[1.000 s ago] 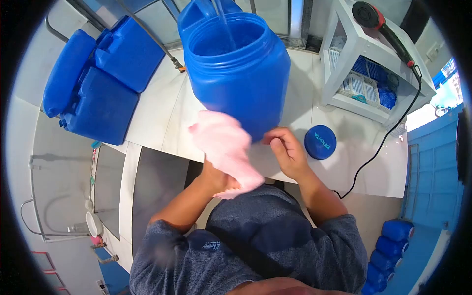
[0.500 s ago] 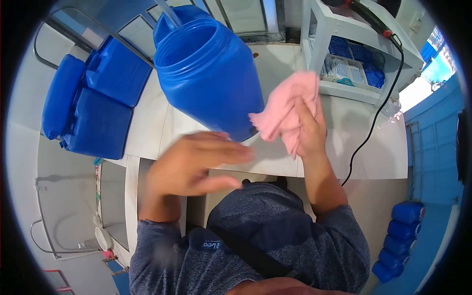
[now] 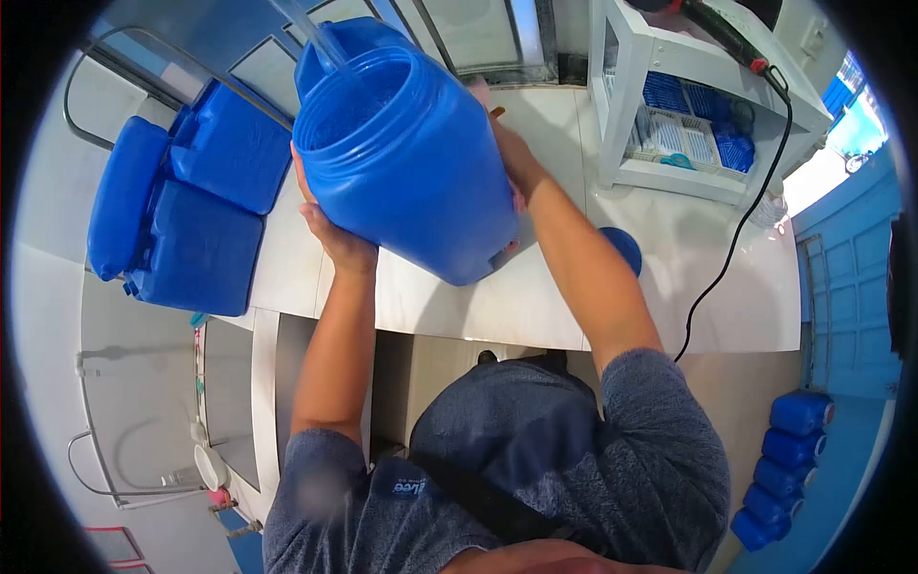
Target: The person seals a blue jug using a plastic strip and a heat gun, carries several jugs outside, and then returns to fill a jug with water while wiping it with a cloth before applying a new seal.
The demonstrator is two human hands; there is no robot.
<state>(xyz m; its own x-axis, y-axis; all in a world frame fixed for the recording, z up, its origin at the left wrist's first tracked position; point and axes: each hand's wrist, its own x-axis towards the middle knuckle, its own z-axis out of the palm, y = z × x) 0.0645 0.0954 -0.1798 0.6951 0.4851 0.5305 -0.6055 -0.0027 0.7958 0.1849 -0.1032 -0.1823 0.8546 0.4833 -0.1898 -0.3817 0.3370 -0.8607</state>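
A large blue plastic container [image 3: 421,182] with a wide threaded mouth stands on the counter, and a clear tube [image 3: 320,38] runs down into its opening. Against the container's left side, my left hand [image 3: 335,234] is closed, its fingers wrapped partly out of sight. My right hand [image 3: 516,158] reaches round the right side, its fingers mostly hidden behind the container. Small bits of a pink cloth [image 3: 519,199] show beside that hand, between it and the blue wall. A round blue lid [image 3: 623,251] lies on the counter near my right forearm.
Several blue jerrycans [image 3: 196,244] stand at the left end of the counter [image 3: 430,320]. To the right is a white shelf unit [image 3: 688,182] with baskets inside. A black cord [image 3: 732,230] hangs across the right side. More blue containers [image 3: 779,469] line the floor at lower right.
My left hand has moved up onto the container's left side. My right hand has carried the pink cloth forward to the container's right side, where most of it is now hidden. The blue lid has come into view.
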